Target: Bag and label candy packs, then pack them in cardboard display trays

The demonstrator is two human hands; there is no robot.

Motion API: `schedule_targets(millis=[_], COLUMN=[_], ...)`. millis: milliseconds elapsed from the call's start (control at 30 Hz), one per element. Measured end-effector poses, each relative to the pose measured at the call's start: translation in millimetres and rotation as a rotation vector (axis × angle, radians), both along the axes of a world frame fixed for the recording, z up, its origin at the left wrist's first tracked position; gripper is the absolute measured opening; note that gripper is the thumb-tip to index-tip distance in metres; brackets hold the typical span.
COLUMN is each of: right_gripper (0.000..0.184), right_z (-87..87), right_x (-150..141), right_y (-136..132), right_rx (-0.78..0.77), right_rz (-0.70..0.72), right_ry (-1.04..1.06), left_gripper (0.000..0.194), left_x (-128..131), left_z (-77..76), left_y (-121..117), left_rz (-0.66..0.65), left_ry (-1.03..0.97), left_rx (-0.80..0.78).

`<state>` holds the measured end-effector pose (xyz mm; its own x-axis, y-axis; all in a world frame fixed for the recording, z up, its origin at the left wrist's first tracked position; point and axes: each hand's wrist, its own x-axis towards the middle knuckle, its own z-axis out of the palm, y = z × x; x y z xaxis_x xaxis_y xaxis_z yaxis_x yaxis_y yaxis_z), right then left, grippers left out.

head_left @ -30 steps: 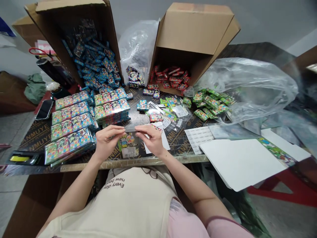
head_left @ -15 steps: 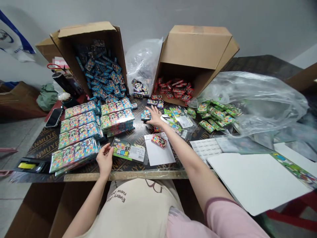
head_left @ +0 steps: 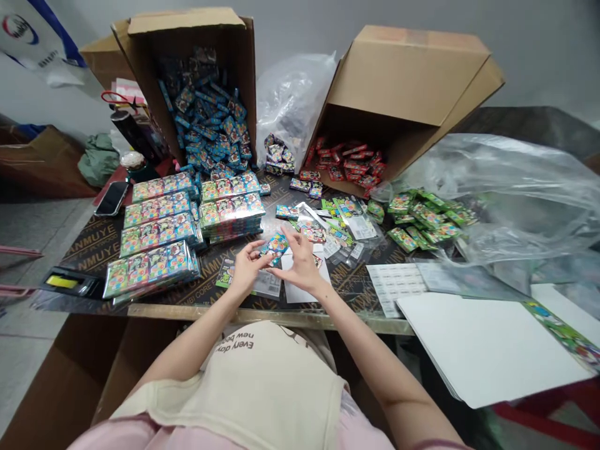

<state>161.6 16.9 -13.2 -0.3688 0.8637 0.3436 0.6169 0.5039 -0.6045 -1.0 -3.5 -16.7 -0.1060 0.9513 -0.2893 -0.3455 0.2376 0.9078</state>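
Note:
My left hand pinches a small blue printed candy box, its thumb lying over the near corner. Curved around the box's right side is my right hand, thumb and fingers apart; whether its fingertips touch the box I cannot tell. Beneath the hands lies a clear bag with a green printed header, partly covered. A white card is under my right hand, with a red box on it mostly hidden. Another blue box and a red box lie just beyond.
Stacks of wrapped multi-packs stand at left. Behind are a carton of blue boxes and a carton of red boxes. Green boxes spill beside a clear plastic bag. White sheets overhang the front right edge.
My hands first held up a clear bag, which was then laid down. My right hand reached to the blue boxes and came back; one blue box is now in my left hand.

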Motion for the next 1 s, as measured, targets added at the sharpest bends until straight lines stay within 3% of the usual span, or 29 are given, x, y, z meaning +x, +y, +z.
schedule_targets(millis=[67, 133, 233, 300, 400, 533, 600, 767, 900, 1000], right_gripper=[0.082, 0.057, 0.032, 0.041, 0.063, 0.062, 0.065, 0.098, 0.090, 0.083], right_z=[-0.7, 0.2, 6.8, 13.4, 21.1, 22.2, 20.4, 15.7, 13.2, 12.9], right_x=[11.8, 23.5, 35.0, 38.0, 38.2, 35.2, 33.7, 28.6, 22.2, 20.3], right_y=[-15.4, -27.2, -38.2, -40.2, -39.1, -41.5, -44.1, -45.6, -44.8, -44.1], right_rx=[-0.047, -0.077, -0.034, -0.006, -0.041, -0.135, -0.129, -0.007, 0.047, 0.036], right_rz=[-0.022, 0.039, 0.072, 0.103, 0.294, 0.457, 0.433, 0.315, 0.336, 0.243], right_ry=[-0.015, -0.014, 0.016, 0.056, 0.108, 0.182, 0.190, 0.094, 0.093, 0.124], left_gripper=[0.068, 0.073, 0.076, 0.079, 0.083, 0.088, 0.089, 0.086, 0.082, 0.076], left_x=[-0.7, -5.3, -12.4, -15.3, -18.5, -23.7, -25.2, -18.3, -8.4, -4.3], left_z=[3.3, 8.0, 17.0, 23.3, 30.5, 33.4, 32.7, 29.7, 28.5, 27.9], left_y=[1.1, 0.1, -2.8, -4.6, -5.6, -3.7, -3.2, -8.2, -14.6, -17.6], left_rz=[0.036, 0.038, -0.068, -0.205, -0.378, -0.274, -0.234, -0.262, -0.299, -0.309], left_ry=[0.010, 0.024, 0.065, 0.104, 0.139, 0.129, 0.103, 0.027, 0.003, 0.012], left_rx=[0.004, 0.002, -0.013, -0.022, -0.021, -0.020, -0.028, -0.036, -0.042, -0.092])
